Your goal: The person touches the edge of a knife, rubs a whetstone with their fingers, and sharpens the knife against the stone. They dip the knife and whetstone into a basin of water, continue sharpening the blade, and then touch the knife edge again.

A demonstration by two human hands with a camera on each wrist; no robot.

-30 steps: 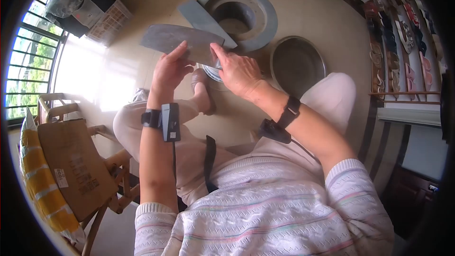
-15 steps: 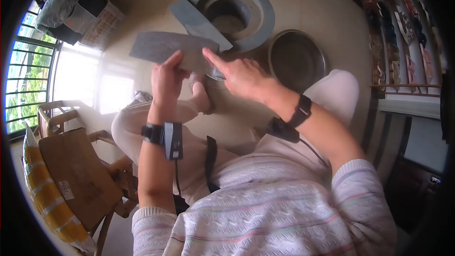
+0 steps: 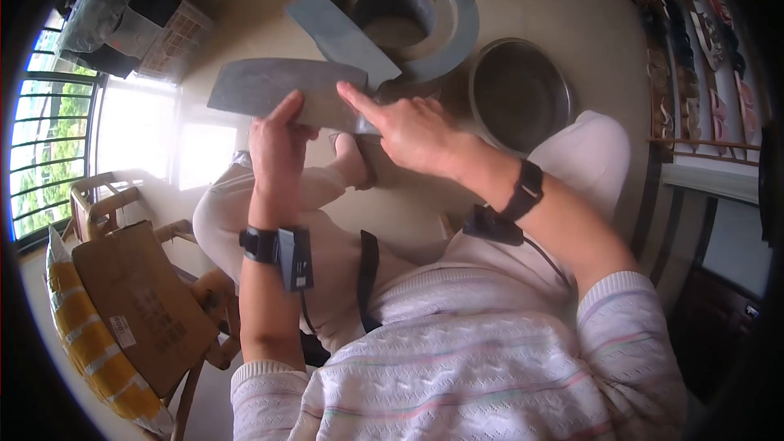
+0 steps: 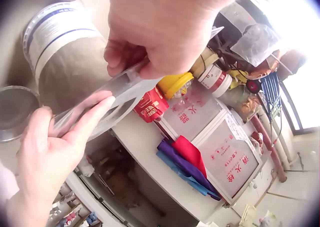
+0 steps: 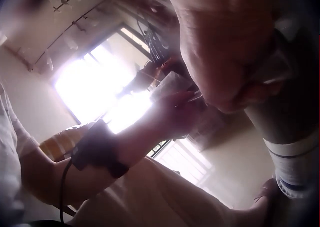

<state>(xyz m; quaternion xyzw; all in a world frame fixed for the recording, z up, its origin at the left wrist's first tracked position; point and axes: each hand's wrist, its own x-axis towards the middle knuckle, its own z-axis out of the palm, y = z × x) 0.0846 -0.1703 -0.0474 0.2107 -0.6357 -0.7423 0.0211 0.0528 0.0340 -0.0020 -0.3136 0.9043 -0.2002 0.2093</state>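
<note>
A broad grey metal cleaver [image 3: 273, 86] is held up over the floor, its blade pointing left in the head view. My right hand [image 3: 416, 135] grips its right end, the index finger laid straight on the blade's face; the handle is hidden in the palm. My left hand [image 3: 280, 143] pinches the blade's near edge, thumb on top and fingers curled beneath. In the left wrist view the blade [image 4: 75, 109] shows nearly edge-on between both hands. The right wrist view is dark, with the right hand [image 5: 225, 47] close up and the left hand [image 5: 180, 114] beyond.
A blue-grey ring [image 3: 457, 28] with a deep hollow and a flat arm [image 3: 339, 33] stands ahead. Right of it is a round metal basin [image 3: 523, 98]. A chair bearing a cardboard box [image 3: 143, 294] stands left; a shoe rack [image 3: 706, 147] stands right.
Both hands and the cleaver have shifted left and slightly nearer the body. The left hand keeps its pinch on the blade, and the right index finger still lies on its face.
</note>
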